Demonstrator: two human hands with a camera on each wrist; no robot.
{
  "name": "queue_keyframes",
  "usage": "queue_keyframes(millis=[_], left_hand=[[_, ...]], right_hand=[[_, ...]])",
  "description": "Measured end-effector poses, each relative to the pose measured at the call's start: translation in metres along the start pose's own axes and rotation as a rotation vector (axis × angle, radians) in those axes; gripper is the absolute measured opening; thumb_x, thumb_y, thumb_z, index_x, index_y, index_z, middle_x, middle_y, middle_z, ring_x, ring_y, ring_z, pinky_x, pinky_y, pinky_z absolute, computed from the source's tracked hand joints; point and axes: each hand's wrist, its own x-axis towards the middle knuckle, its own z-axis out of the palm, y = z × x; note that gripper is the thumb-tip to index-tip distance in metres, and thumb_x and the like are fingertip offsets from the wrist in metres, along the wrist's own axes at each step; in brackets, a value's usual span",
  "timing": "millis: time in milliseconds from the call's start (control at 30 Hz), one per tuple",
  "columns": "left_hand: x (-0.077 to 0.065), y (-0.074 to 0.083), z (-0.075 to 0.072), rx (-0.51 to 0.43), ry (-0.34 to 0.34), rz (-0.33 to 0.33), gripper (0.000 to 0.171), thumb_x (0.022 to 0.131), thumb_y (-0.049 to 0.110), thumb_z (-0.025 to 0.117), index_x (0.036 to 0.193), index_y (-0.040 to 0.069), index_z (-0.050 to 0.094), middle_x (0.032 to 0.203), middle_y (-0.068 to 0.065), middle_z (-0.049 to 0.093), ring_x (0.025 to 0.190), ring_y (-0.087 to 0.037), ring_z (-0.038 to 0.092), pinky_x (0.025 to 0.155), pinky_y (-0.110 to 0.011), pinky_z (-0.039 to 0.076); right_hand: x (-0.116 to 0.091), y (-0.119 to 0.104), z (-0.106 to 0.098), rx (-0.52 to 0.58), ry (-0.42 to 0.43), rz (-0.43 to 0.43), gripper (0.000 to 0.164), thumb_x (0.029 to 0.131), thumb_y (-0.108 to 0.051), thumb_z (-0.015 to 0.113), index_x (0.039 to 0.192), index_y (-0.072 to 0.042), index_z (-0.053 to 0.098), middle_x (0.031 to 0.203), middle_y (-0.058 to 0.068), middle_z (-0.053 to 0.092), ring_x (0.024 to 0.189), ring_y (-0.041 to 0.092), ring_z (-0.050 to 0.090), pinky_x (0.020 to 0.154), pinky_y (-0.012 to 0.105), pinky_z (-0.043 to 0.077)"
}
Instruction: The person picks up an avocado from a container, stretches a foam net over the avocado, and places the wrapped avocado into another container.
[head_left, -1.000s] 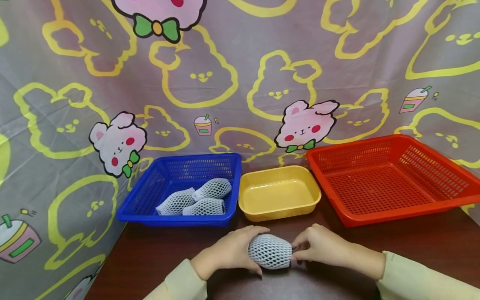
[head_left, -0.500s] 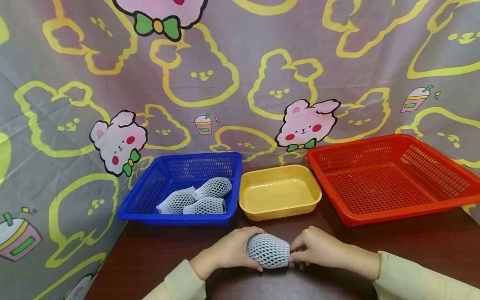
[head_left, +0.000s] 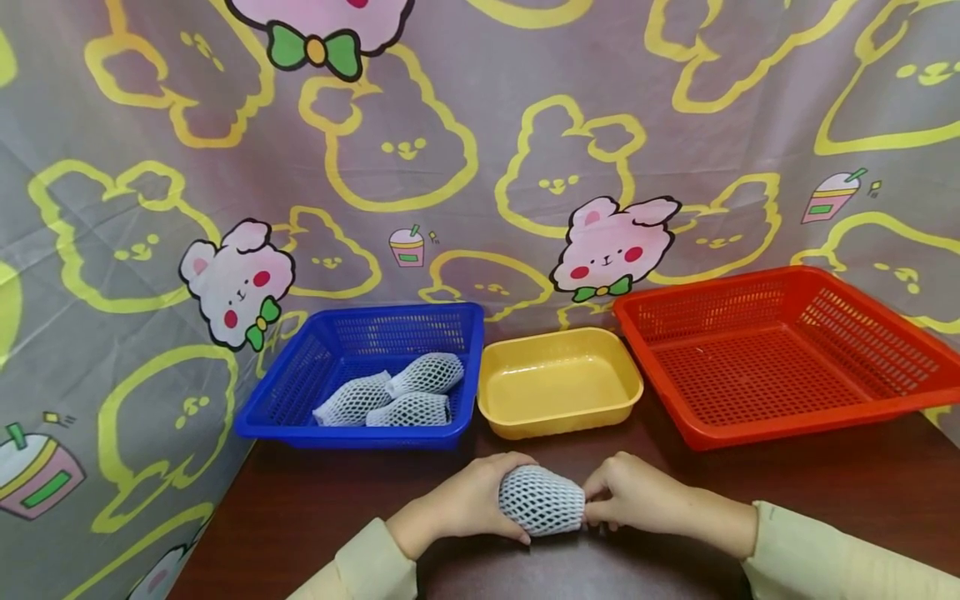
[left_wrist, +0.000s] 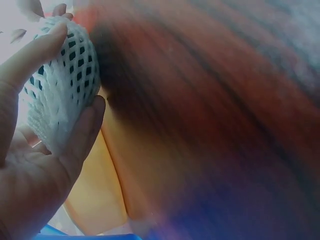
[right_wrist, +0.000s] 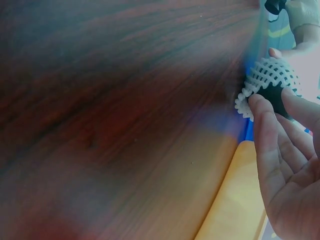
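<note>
A white foam net sleeve (head_left: 542,502), wrapped round a dark rounded thing, is held over the front of the table. My left hand (head_left: 476,502) grips its fat end, thumb on one side and fingers on the other. My right hand (head_left: 648,497) is at the narrower right end, pinching the net's edge. In the right wrist view the dark thing (right_wrist: 274,97) shows in the net's open mouth, between thumb and fingertips; its kind cannot be made out. The left wrist view shows the net (left_wrist: 75,75) lying in the curved left hand, dark through its holes.
A blue basket (head_left: 300,436) at the back left has three similar net-wrapped things (head_left: 426,373) in it. Beside it stands a yellow tub (head_left: 558,392), then a red basket (head_left: 780,367) at right. A patterned curtain (head_left: 480,167) hangs behind the dark wooden table (head_left: 322,492).
The net-wrapped thing and both hands shift very slightly left, then back right. Both hands keep their places on the net's two ends; the baskets and tub stay put.
</note>
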Motion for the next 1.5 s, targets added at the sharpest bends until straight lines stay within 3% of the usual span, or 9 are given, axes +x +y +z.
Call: queue_keyframes(millis=[167, 367, 533, 767, 1100, 1267, 1500], left_hand=[[-0.001, 0.0, 0.001, -0.012, -0.007, -0.002, 0.084, 0.065, 0.028, 0.1, 0.137, 0.015, 0.058, 0.128, 0.005, 0.062, 0.115, -0.006, 0.056, 0.101, -0.029, 0.046], [-0.004, 0.0, -0.002, -0.06, 0.011, 0.001, 0.076, 0.067, 0.026, 0.099, 0.132, 0.017, 0.059, 0.122, 0.008, 0.062, 0.11, -0.005, 0.056, 0.098, -0.029, 0.047], [-0.006, 0.0, -0.007, -0.11, 0.047, 0.002, 0.074, 0.069, 0.026, 0.097, 0.131, 0.017, 0.058, 0.121, 0.007, 0.062, 0.108, -0.006, 0.057, 0.097, -0.029, 0.048], [-0.01, 0.002, -0.015, -0.123, 0.1, -0.022, 0.075, 0.069, 0.031, 0.096, 0.133, 0.018, 0.06, 0.121, 0.006, 0.063, 0.108, -0.009, 0.058, 0.097, -0.032, 0.049], [-0.016, 0.01, -0.026, -0.132, 0.123, -0.043, 0.077, 0.069, 0.03, 0.096, 0.136, 0.019, 0.059, 0.124, 0.007, 0.063, 0.109, -0.01, 0.059, 0.096, -0.034, 0.049], [-0.018, 0.015, -0.032, -0.143, 0.141, -0.033, 0.08, 0.069, 0.028, 0.096, 0.139, 0.017, 0.058, 0.125, 0.007, 0.064, 0.108, -0.011, 0.06, 0.096, -0.034, 0.05], [-0.022, 0.021, -0.039, -0.152, 0.152, -0.002, 0.081, 0.07, 0.027, 0.096, 0.14, 0.016, 0.057, 0.125, 0.007, 0.063, 0.109, -0.011, 0.059, 0.096, -0.034, 0.05]], right_hand=[[0.0, 0.001, 0.002, -0.012, 0.007, 0.004, 0.016, 0.088, -0.013, 0.078, 0.075, -0.02, 0.075, 0.061, -0.018, 0.062, 0.048, -0.009, 0.052, 0.05, 0.019, 0.048], [0.0, -0.001, 0.0, -0.056, 0.028, -0.049, 0.013, 0.089, -0.014, 0.078, 0.079, -0.021, 0.076, 0.065, -0.019, 0.064, 0.051, -0.011, 0.054, 0.053, 0.016, 0.048], [0.001, 0.0, -0.008, -0.124, 0.046, -0.126, 0.003, 0.089, -0.019, 0.08, 0.089, -0.021, 0.078, 0.08, -0.021, 0.068, 0.067, -0.009, 0.056, 0.061, 0.017, 0.05], [-0.003, 0.0, -0.015, -0.224, 0.092, -0.24, 0.012, 0.089, -0.016, 0.082, 0.099, -0.019, 0.077, 0.095, -0.015, 0.07, 0.083, -0.002, 0.061, 0.07, 0.022, 0.054], [-0.014, -0.006, -0.029, -0.376, 0.094, -0.201, 0.028, 0.093, -0.021, 0.077, 0.121, -0.017, 0.075, 0.117, -0.006, 0.071, 0.109, 0.013, 0.066, 0.089, 0.041, 0.056], [-0.021, -0.009, -0.037, -0.448, 0.135, -0.184, 0.034, 0.092, -0.024, 0.078, 0.125, -0.015, 0.073, 0.126, -0.001, 0.069, 0.115, 0.019, 0.065, 0.091, 0.045, 0.056], [-0.029, -0.016, -0.049, -0.485, 0.177, -0.132, 0.042, 0.09, -0.029, 0.08, 0.131, -0.023, 0.07, 0.132, 0.0, 0.067, 0.12, 0.023, 0.063, 0.092, 0.049, 0.054]])
